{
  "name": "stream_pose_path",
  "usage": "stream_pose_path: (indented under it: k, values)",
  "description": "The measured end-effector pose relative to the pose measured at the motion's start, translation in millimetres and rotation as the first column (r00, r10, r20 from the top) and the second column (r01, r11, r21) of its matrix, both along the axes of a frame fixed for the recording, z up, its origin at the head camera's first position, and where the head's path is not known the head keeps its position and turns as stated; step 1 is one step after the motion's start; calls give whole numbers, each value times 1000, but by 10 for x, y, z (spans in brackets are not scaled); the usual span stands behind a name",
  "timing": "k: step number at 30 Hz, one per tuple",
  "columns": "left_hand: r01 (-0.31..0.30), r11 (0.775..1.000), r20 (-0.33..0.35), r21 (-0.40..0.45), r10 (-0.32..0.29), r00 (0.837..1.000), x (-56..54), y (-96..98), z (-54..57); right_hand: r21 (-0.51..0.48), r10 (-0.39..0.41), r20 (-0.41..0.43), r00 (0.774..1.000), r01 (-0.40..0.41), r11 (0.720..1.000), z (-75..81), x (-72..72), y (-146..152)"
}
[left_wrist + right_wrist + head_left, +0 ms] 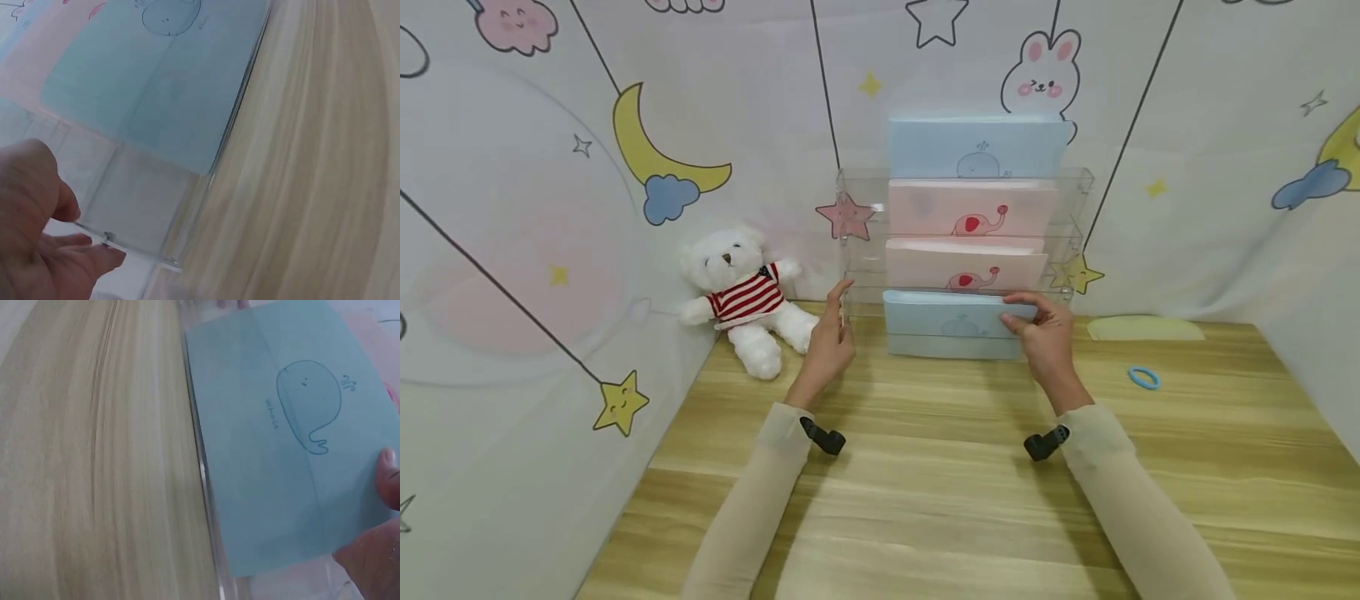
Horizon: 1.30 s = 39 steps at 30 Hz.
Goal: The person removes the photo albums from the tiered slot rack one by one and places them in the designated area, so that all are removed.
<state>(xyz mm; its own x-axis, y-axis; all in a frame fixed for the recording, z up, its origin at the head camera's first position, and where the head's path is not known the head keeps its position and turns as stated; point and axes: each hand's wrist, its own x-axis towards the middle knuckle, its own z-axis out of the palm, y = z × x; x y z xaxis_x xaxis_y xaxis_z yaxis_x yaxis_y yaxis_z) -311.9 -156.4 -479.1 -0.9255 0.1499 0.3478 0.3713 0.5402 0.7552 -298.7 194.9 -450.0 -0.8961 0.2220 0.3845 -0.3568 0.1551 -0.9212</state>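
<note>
A clear tiered rack (867,287) stands against the back wall. In its lowest tier sits a blue booklet (917,315) with a whale drawing; the right wrist view shows the word "whale" beside it. My right hand (1047,337) pinches this booklet near its upper right corner, thumb in front. With thumb and fingers, my left hand (830,343) grips the rack's left side edge, plainer in the left wrist view. Higher tiers hold two pink booklets, one above (917,207) and one below (917,267), with elephant drawings. A second blue whale booklet (925,150) is in the top tier.
A white teddy bear (748,296) in a striped shirt leans against the wall left of the rack. On the wooden table (925,475), a blue ring (1144,377) and a flat pale green piece (1146,328) lie to the right. Printed cloth covers the walls.
</note>
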Motion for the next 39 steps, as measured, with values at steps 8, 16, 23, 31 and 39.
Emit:
stream_pose_path:
  k: [8, 16, 23, 31, 39]
  values:
    - [81, 997, -4, -5, -81, 997, -2, -120, -25, -4, -7, -76, 997, 7, 1000, 198, 60, -7]
    - [151, 987, 52, 46, -153, 987, 10, -190, -4, 22, -38, -96, 995, 40, 999, 441, 136, 1]
    - [192, 977, 76, 92, -199, 977, -23, -195, -7, -11, -72, -99, 993, 71, 997, 601, 230, 8]
    - [177, 980, 113, 92, -186, 976, -27, -211, -27, -77, -49, -48, 998, 46, 996, 643, 337, 8]
    - [190, 975, 136, 118, -205, 969, -28, -242, -12, -5, -90, 81, 993, 91, 996, 632, 413, -29]
